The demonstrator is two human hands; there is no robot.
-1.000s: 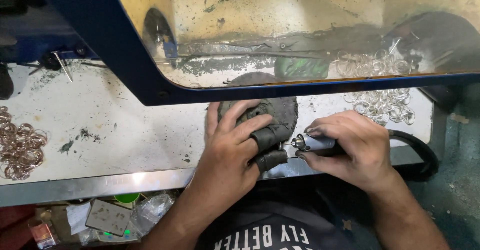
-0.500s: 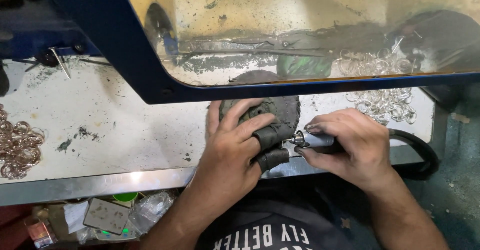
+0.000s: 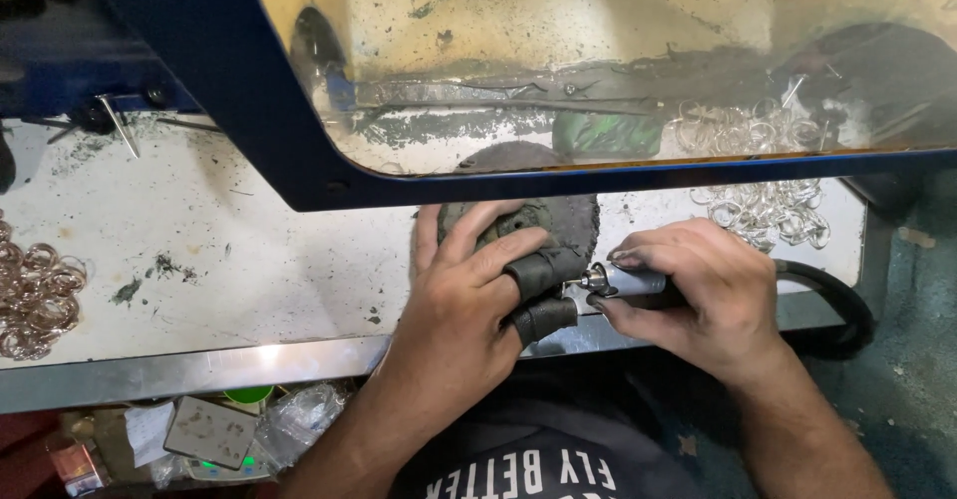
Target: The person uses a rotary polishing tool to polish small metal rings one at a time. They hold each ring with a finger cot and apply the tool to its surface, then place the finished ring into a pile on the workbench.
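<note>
My left hand (image 3: pixel 464 300) rests on a dark round pad (image 3: pixel 568 215) at the bench's front edge. Two of its fingers wear black finger guards and pinch something small that I cannot make out. My right hand (image 3: pixel 693 295) grips a slim metal rotary handpiece (image 3: pixel 623 280), whose tip points left and meets the guarded fingertips. A black hose (image 3: pixel 832 305) runs from the handpiece off to the right.
A blue-framed clear shield (image 3: pixel 299 150) slants over the white, stained bench (image 3: pixel 219 250). Several silvery rings (image 3: pixel 763 210) lie at the right, several coppery rings (image 3: pixel 35 290) at the left edge. Bags and small items (image 3: pixel 214 429) sit below the bench's metal lip.
</note>
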